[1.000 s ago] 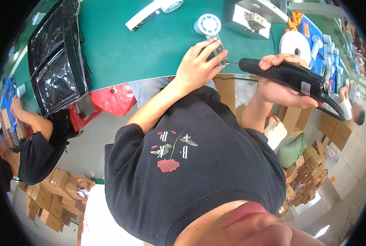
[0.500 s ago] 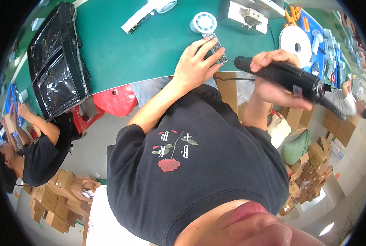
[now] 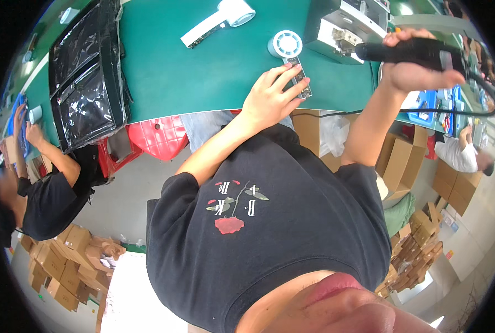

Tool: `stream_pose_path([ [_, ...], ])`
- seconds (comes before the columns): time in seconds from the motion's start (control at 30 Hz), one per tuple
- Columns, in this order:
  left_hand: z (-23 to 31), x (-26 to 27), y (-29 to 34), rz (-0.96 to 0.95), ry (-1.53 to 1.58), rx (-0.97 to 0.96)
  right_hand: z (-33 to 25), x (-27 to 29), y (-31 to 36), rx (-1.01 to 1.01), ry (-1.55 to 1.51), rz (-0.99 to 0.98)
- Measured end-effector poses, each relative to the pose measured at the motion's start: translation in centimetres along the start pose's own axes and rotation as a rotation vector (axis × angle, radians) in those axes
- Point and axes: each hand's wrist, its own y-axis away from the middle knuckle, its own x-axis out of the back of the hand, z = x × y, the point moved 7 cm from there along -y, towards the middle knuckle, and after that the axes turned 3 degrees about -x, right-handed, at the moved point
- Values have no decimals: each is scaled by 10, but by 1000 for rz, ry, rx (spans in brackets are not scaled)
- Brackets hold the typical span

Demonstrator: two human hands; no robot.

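Note:
My left hand (image 3: 269,100) holds a small handheld fan (image 3: 287,44) down near the bench's front edge. The fan's round light-blue head points away from me; its handle is uncovered, showing the inner parts, and my fingertips rest along it. My right hand (image 3: 417,76) grips a black electric screwdriver (image 3: 376,53), raised at the right and lying nearly level. The screwdriver's front end points left, in front of the screw feeder (image 3: 346,38), a metal box; I cannot make out its bit. Farther left lies a second handheld fan (image 3: 237,11), its handle's side open.
A black plastic-wrapped bundle (image 3: 84,77) lies on the green bench (image 3: 170,83) at the left. Blue trays (image 3: 422,111) with pale parts stand at the right. The screwdriver's cord (image 3: 453,112) loops at the right. Co-workers sit on both sides; a red stool (image 3: 158,136) stands below.
My right hand has lifted the screwdriver away from the fan's handle, up and right toward the screw feeder. My left hand stays on the fan. The whole view has shifted slightly.

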Motion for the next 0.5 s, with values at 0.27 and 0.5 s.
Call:
stream_pose_path([
  [0.27,0,-2,2,0,-35,-16,1,-76,60,37,-348,-93],
  [0.5,1,-1,2,-11,-36,-19,26,-86,65,-7,-260,-183],
])
